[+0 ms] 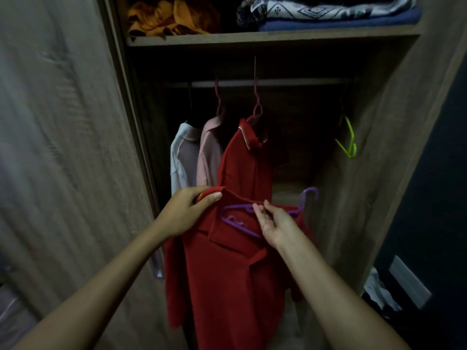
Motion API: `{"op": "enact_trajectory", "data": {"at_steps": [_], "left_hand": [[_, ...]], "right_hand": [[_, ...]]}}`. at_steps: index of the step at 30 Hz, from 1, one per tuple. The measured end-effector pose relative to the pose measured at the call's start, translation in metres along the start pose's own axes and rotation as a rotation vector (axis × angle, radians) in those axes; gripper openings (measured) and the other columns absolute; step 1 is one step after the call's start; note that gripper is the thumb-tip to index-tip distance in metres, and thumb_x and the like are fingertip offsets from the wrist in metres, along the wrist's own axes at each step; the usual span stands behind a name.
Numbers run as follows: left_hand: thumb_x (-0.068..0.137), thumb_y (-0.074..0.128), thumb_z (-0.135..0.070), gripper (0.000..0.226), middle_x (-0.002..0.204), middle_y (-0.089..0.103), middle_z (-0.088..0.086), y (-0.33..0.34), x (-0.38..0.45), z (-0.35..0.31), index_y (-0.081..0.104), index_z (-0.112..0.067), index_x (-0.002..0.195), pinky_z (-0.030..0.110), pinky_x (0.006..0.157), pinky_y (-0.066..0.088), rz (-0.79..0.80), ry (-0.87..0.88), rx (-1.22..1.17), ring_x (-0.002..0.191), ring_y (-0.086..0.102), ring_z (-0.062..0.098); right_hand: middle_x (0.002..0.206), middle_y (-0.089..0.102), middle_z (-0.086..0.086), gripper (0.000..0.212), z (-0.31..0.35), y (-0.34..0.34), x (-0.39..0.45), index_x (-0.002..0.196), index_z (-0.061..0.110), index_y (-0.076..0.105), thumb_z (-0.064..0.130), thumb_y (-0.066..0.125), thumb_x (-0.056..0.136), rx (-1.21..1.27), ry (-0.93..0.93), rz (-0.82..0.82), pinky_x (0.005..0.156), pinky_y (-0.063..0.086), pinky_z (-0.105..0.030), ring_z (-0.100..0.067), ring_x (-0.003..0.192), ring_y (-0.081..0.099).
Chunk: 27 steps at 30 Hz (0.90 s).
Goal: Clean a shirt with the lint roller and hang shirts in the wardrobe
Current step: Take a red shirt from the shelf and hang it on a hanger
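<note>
**A:** What's my left hand [192, 210] doing?

**B:** It's closed on the shoulder of the red shirt [227, 274], pinching the fabric up in front of the open wardrobe [366, 173].

**A:** And the middle?

**B:** The purple hanger [237, 218] is partly threaded through the collar, with its hook poking out to the right.

**A:** My right hand [274, 223]?

**B:** Half open, fingertips nipping the collar at the hanger's arm. I'd say we're mid-hangering. Next I seat both shoulders, then hook it on the rail [290, 82], in the gap right of the red polo [245, 157].
</note>
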<state>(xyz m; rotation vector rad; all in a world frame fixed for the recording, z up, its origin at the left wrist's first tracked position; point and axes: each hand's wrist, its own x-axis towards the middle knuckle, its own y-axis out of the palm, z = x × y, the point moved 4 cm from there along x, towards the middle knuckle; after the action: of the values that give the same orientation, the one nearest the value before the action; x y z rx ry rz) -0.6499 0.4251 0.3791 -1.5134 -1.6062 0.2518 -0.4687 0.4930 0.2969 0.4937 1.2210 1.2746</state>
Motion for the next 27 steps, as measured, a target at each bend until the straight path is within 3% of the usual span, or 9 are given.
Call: {"op": "enact_trajectory", "data": {"at_steps": [2, 5, 8, 10, 14, 16, 21, 24, 27], "left_hand": [[0.093, 0.055, -0.038, 0.015, 0.070, 0.066, -0.030, 0.000, 0.002, -0.007, 0.069, -0.033, 0.096, 0.006, 0.064, 0.041, -0.056, 0.012, 0.001, 0.070, 0.058, -0.015], [0.092, 0.054, -0.045, 0.026, 0.085, 0.071, -0.018, 0.004, 0.012, -0.016, 0.070, -0.030, 0.105, 0.017, 0.074, 0.048, -0.135, 0.017, 0.040, 0.082, 0.063, -0.006], [0.091, 0.048, -0.054, 0.039, 0.099, 0.073, -0.003, 0.010, 0.022, -0.014, 0.068, -0.026, 0.110, 0.035, 0.085, 0.051, -0.064, -0.017, 0.194, 0.095, 0.066, 0.014], [0.093, 0.049, -0.049, 0.037, 0.103, 0.072, 0.002, 0.014, 0.023, -0.012, 0.068, -0.022, 0.110, 0.035, 0.087, 0.049, 0.026, -0.027, 0.230, 0.099, 0.065, 0.018], [0.092, 0.052, -0.045, 0.033, 0.087, 0.067, 0.003, 0.016, 0.017, -0.006, 0.068, -0.017, 0.095, 0.030, 0.071, 0.043, 0.178, 0.003, 0.268, 0.083, 0.063, 0.019], [0.087, 0.048, -0.048, 0.041, 0.086, 0.067, 0.004, 0.010, 0.015, 0.000, 0.070, -0.015, 0.097, 0.028, 0.067, 0.039, 0.133, 0.026, 0.274, 0.078, 0.060, 0.017], [0.093, 0.055, -0.038, 0.024, 0.090, 0.066, -0.002, 0.006, 0.018, -0.018, 0.067, -0.019, 0.102, 0.020, 0.074, 0.041, -0.148, 0.160, 0.164, 0.084, 0.059, 0.013], [0.092, 0.040, -0.055, 0.038, 0.093, 0.066, 0.000, 0.018, 0.027, -0.034, 0.063, -0.026, 0.102, 0.035, 0.082, 0.047, -0.086, 0.155, 0.217, 0.090, 0.062, 0.017], [0.096, 0.035, -0.056, 0.043, 0.087, 0.068, -0.001, 0.012, 0.031, -0.022, 0.066, -0.025, 0.092, 0.036, 0.084, 0.048, 0.088, -0.014, 0.202, 0.090, 0.063, 0.017]], "right_hand": [[0.078, 0.059, -0.013, 0.011, -0.011, 0.001, -0.005, 0.085, -0.004, 0.052, -0.011, 0.048, 0.093, -0.098, 0.024, 0.036, 0.070, 0.058, -0.037, -0.023, 0.074, 0.057], [0.064, 0.067, -0.013, 0.008, -0.027, 0.007, -0.019, 0.088, -0.004, 0.056, -0.012, 0.055, 0.088, -0.265, 0.049, 0.111, 0.044, 0.056, -0.029, -0.025, 0.059, 0.068], [0.056, 0.065, -0.013, 0.005, -0.022, 0.017, -0.028, 0.082, -0.005, 0.060, -0.004, 0.061, 0.087, -0.352, 0.017, 0.130, 0.045, 0.056, -0.026, -0.022, 0.051, 0.068], [0.055, 0.064, -0.013, 0.010, -0.014, 0.019, -0.030, 0.079, -0.005, 0.059, -0.002, 0.059, 0.089, -0.357, -0.002, 0.132, 0.047, 0.058, -0.028, -0.023, 0.054, 0.068], [0.066, 0.066, -0.017, 0.010, 0.002, 0.017, -0.032, 0.081, -0.006, 0.059, -0.004, 0.056, 0.091, -0.320, -0.005, 0.136, 0.048, 0.058, -0.028, -0.024, 0.049, 0.069], [0.063, 0.066, -0.017, 0.010, 0.012, 0.018, -0.031, 0.081, -0.006, 0.059, -0.003, 0.057, 0.090, -0.322, -0.021, 0.132, 0.050, 0.059, -0.027, -0.023, 0.050, 0.069], [0.053, 0.065, -0.007, 0.009, -0.003, 0.020, -0.035, 0.080, -0.001, 0.061, -0.001, 0.059, 0.090, -0.571, -0.023, 0.192, 0.049, 0.058, -0.024, -0.012, 0.047, 0.066], [0.048, 0.062, 0.002, 0.014, -0.007, 0.032, -0.037, 0.078, 0.008, 0.060, 0.004, 0.057, 0.091, -0.676, -0.053, 0.198, 0.038, 0.048, -0.017, -0.004, 0.039, 0.057], [0.044, 0.052, 0.004, 0.017, 0.015, 0.044, -0.027, 0.073, 0.014, 0.059, 0.016, 0.063, 0.089, -0.696, -0.080, 0.155, 0.032, 0.034, -0.013, -0.002, 0.033, 0.046]]}}
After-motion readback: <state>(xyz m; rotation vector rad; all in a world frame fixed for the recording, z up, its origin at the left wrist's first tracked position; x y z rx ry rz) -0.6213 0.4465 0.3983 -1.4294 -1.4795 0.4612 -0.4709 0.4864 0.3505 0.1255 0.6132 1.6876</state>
